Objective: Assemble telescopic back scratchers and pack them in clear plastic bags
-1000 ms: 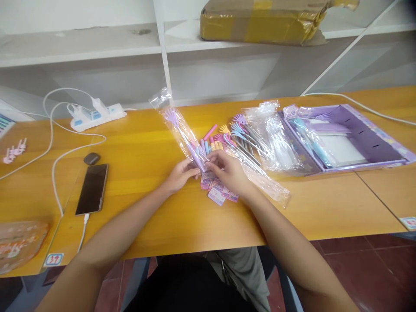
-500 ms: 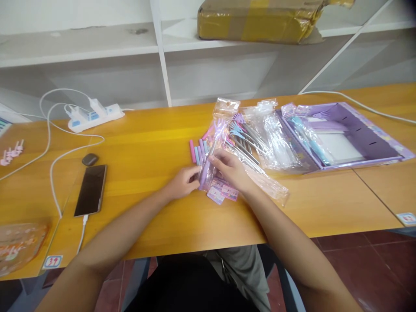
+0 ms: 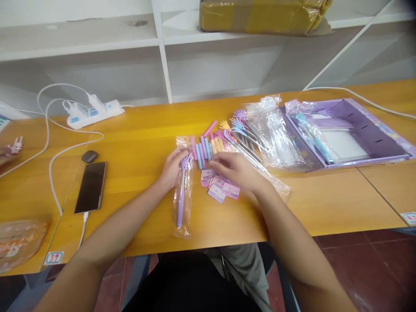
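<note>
My left hand pinches the upper part of a clear plastic bag, just below its top flap. Inside the bag lies a purple back scratcher with a hand-shaped head, a metal rod and a purple handle. My right hand is over the small printed cards, fingers pointing left and apart, nothing visible in them. Just beyond it, coloured handle sleeves in purple, blue, pink and yellow lie in a row. More back scratchers with metal rods lie fanned to the right.
Empty clear bags are heaped against an open purple box, which holds a bagged item. To the left are a phone, a dark small case and a power strip with cables. Another person's hand shows at far left.
The bag with the purple back scratcher has moved left and toward me, now held by my left hand alone. My right hand has let go of it. Another person's hand has appeared far left.
</note>
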`<action>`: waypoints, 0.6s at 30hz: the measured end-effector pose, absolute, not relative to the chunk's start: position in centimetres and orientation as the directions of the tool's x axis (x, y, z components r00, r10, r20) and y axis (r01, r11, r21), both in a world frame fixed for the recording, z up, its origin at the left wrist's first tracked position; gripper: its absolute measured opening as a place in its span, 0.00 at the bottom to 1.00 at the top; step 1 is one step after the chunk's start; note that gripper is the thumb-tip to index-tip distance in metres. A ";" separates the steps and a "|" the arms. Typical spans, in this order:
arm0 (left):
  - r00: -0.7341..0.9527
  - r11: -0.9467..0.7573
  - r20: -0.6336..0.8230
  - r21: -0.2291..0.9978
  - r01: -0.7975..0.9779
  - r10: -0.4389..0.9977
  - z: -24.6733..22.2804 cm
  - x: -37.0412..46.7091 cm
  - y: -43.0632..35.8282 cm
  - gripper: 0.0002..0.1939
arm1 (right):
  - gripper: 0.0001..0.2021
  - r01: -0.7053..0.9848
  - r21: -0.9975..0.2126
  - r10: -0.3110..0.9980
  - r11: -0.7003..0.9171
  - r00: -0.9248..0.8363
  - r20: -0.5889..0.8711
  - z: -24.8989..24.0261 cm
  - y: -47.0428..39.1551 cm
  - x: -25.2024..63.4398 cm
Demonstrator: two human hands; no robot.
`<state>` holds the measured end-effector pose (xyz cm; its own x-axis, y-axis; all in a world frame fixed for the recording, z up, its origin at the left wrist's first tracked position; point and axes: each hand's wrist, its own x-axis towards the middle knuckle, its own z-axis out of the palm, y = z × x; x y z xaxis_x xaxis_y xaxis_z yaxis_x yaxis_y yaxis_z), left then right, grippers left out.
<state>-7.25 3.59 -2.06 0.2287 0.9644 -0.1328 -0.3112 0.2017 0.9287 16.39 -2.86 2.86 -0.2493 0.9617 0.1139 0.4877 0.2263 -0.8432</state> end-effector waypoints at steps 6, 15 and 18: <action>0.220 0.270 -0.198 0.889 -0.369 0.955 -1.7 -6.7 3.7 0.17 | 0.11 0.768 -0.620 0.985 0.164 -0.157 0.066 3.1 -2.1 21.0; 0.243 0.228 -0.146 0.908 -0.353 0.959 -1.8 -6.5 3.5 0.32 | 0.21 0.889 -0.456 0.997 0.043 -0.066 -0.034 0.9 -2.0 20.0; 0.200 0.188 -0.124 0.922 -0.339 0.972 -2.0 -6.6 3.6 0.34 | 0.21 0.893 -0.450 0.995 0.007 -0.050 -0.083 1.1 -2.0 19.9</action>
<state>-6.64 3.56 -2.03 0.1998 0.9719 -0.1244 -0.3394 0.1878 0.9217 19.88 -2.00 1.10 -0.0499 0.9953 -0.0828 0.8929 0.0073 -0.4502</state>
